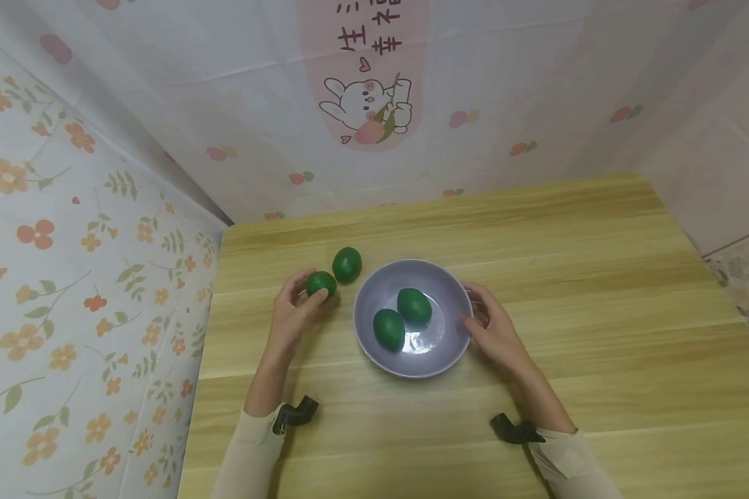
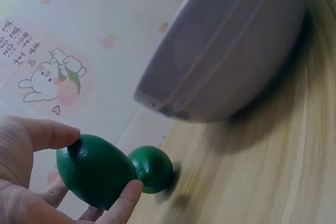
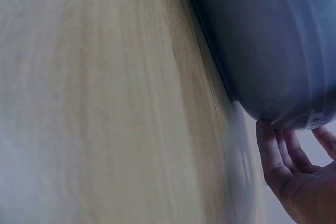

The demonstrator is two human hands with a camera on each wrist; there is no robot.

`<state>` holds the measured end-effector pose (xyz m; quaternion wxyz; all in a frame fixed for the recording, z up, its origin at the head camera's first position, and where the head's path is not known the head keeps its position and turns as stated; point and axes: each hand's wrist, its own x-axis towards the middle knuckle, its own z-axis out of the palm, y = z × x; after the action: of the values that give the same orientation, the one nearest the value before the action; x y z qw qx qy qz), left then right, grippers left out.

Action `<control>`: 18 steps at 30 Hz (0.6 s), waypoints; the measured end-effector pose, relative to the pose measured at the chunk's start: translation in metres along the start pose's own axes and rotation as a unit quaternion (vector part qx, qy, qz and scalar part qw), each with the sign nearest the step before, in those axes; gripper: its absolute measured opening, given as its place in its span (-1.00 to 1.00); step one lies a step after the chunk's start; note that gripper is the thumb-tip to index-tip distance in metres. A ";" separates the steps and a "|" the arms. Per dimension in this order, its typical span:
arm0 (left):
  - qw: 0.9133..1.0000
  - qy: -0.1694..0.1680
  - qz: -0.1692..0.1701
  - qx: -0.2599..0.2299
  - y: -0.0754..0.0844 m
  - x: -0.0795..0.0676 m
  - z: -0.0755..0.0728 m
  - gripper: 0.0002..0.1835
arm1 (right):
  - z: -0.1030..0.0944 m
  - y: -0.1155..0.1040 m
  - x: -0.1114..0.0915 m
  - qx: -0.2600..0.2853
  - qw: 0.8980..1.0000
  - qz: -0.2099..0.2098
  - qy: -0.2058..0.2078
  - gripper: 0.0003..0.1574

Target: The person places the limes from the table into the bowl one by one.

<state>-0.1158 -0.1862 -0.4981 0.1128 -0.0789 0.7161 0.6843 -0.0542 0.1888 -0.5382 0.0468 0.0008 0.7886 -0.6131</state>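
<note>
Between thumb and fingers, my left hand [image 1: 291, 310] pinches a green lime [image 1: 321, 283], left of the bowl. In the left wrist view this lime [image 2: 94, 171] appears held in front of another lime [image 2: 152, 169], which rests on the table. That second lime [image 1: 347, 265] lies just outside the bowl's upper left rim. Two more limes, one lower left [image 1: 389, 329] and one upper right [image 1: 415, 306], sit inside the purple-grey bowl [image 1: 440, 284]. At the bowl's right side my right hand [image 1: 496, 333] grips it, thumb at the rim and fingers against the outer wall [image 3: 262, 45].
The bowl stands on a light wood-grain table [image 1: 568, 277]. A white cloth [image 1: 505, 83] with a rabbit print hangs behind, and a flowered cloth [image 1: 100, 312] hangs along the left. Dark camera mounts [image 1: 296, 414] sit on both wrists.
</note>
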 end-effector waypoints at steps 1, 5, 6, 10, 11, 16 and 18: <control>1.000 -0.003 -0.004 -0.009 0.001 -0.001 0.000 -0.33 | 0.000 0.000 0.000 0.000 1.000 0.001 0.000 -0.18; 0.998 -0.028 -0.004 -0.062 0.006 -0.005 0.003 -0.32 | 0.001 0.000 0.000 0.001 1.000 0.001 0.002 -0.18; 0.997 -0.034 -0.003 -0.073 0.007 -0.006 0.003 -0.32 | 0.001 0.000 0.000 0.001 1.000 0.000 0.003 -0.18; 0.995 -0.049 0.005 -0.092 0.011 -0.008 0.006 -0.30 | 0.001 0.000 0.001 0.004 1.000 0.000 0.004 -0.18; 0.994 -0.050 0.008 -0.095 0.012 -0.008 0.007 -0.32 | 0.001 0.000 0.001 0.004 1.000 0.000 0.005 -0.18; 0.993 -0.058 0.021 -0.104 0.017 -0.010 0.013 -0.38 | 0.001 0.000 0.001 0.005 1.000 0.001 0.005 -0.18; 0.992 -0.062 0.025 -0.107 0.019 -0.011 0.016 -0.40 | 0.001 0.000 0.001 0.006 1.000 0.001 0.005 -0.18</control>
<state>-0.1091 -0.1701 -0.4774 0.1309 -0.0304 0.6324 0.7629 -0.0553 0.1876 -0.5385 0.0434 0.0044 0.7851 -0.6178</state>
